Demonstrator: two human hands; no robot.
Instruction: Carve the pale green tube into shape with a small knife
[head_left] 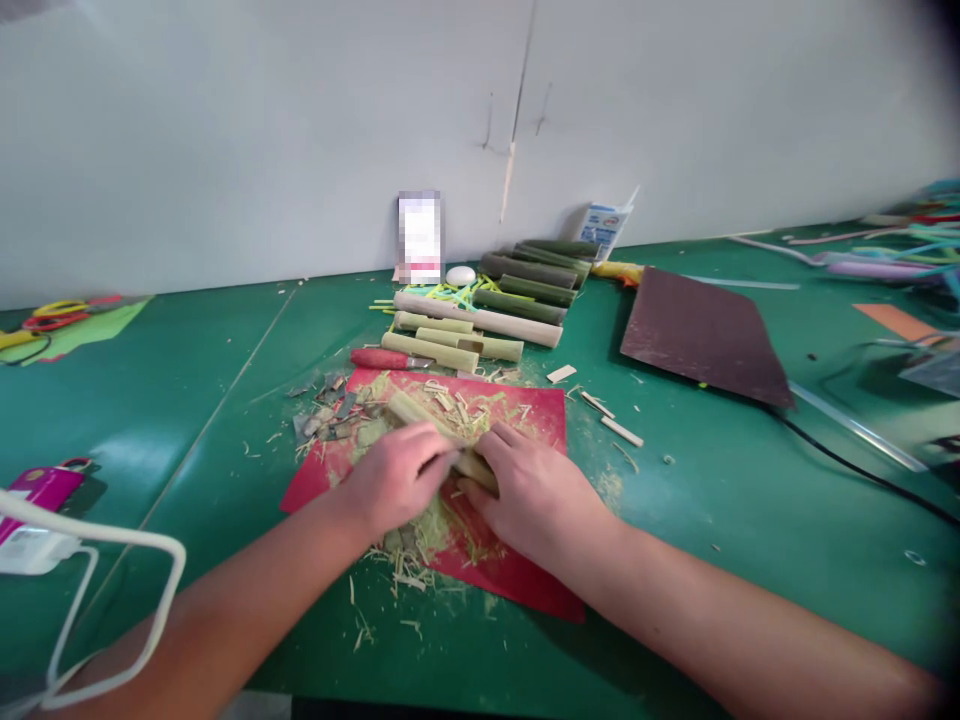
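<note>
Both my hands rest on a pale green bamboo stick (411, 409) that lies slanted across a red mat (540, 412) covered in shavings. My left hand (394, 478) is closed round the stick's middle. My right hand (529, 490) grips its near end, fingers curled over it. The stick's far end pokes out beyond my left hand. A red-handled knife (386, 359) lies just past the mat, apart from both hands.
Rows of pale and dark green bamboo pieces (495, 300) lie behind the mat. A dark brown sheet (701, 335) sits to the right, with a black cable (855, 465) near it. A white cable (112, 590) and pink device (45, 488) are at left. Wall close behind.
</note>
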